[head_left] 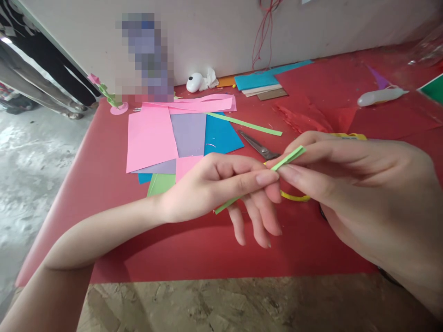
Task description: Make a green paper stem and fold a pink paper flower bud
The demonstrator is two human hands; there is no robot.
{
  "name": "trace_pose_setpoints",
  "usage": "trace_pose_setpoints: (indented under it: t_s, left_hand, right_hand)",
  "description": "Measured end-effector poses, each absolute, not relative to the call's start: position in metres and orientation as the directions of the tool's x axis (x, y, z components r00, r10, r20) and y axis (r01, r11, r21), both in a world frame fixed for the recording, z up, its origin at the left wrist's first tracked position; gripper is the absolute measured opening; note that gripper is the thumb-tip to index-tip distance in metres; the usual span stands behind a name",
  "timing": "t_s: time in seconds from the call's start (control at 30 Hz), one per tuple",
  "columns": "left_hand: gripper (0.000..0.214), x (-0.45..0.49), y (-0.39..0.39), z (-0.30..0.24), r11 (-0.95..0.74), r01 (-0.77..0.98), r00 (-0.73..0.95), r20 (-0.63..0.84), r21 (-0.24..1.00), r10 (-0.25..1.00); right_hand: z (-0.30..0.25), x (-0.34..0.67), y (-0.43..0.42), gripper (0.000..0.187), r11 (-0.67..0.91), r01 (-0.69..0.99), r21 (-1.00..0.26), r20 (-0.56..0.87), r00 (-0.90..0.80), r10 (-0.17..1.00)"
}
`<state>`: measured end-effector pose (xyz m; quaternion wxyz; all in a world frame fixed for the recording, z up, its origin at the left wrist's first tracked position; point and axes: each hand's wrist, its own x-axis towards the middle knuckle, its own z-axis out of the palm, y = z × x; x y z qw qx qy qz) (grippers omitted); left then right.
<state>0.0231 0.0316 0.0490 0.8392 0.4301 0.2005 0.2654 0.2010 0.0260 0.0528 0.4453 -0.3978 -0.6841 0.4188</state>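
A narrow light-green paper strip [290, 157] runs slantwise between my two hands, and its far end looks folded double. My left hand [238, 184] pinches the strip between thumb and forefinger, the other fingers hanging loosely below. The strip's lower end shows beneath the left thumb. My right hand [349, 180] has thumb and forefinger closed on the strip near its folded end. Just behind the hands lie scissors [259, 146] with yellow handles, partly hidden by my right hand. Another green paper strip [245, 123] rests on the table beyond them.
Pink paper [150, 143], purple paper [189, 133] and blue paper [221, 136] overlap on the red table [173, 253]. A paper flower [110, 97] stands at the far left. Farther right lie crumpled red paper [304, 115] and a glue bottle [379, 97]. A person's legs [44, 60] show at upper left.
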Motion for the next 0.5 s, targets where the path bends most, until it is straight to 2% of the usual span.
trace_pose_setpoints:
  t_s: [0.13, 0.27, 0.4, 0.5]
  left_hand:
    - [0.020, 0.025, 0.029, 0.053, 0.463, -0.263, 0.738, -0.132, 0.846, 0.662]
    - [0.021, 0.028, 0.024, 0.056, 0.347, -0.231, 0.646, -0.123, 0.909, 0.754]
    - [0.022, 0.029, 0.022, 0.055, 0.033, -0.070, 0.529, 0.009, 0.997, 0.849]
    - [0.020, 0.028, 0.022, 0.052, -0.285, 0.085, 0.497, 0.207, 0.955, 0.843]
  right_hand:
    - [0.052, 0.203, 0.026, 0.015, 0.353, 0.188, -0.917, 0.288, -0.302, 0.909]
    - [0.052, 0.205, 0.027, 0.019, 0.328, 0.077, -0.941, 0.281, -0.357, 0.891]
    - [0.050, 0.200, 0.027, 0.010, 0.255, 0.049, -0.966, 0.225, -0.329, 0.917]
    - [0.047, 0.195, 0.024, 0.003, 0.175, 0.020, -0.984, 0.163, -0.269, 0.949]
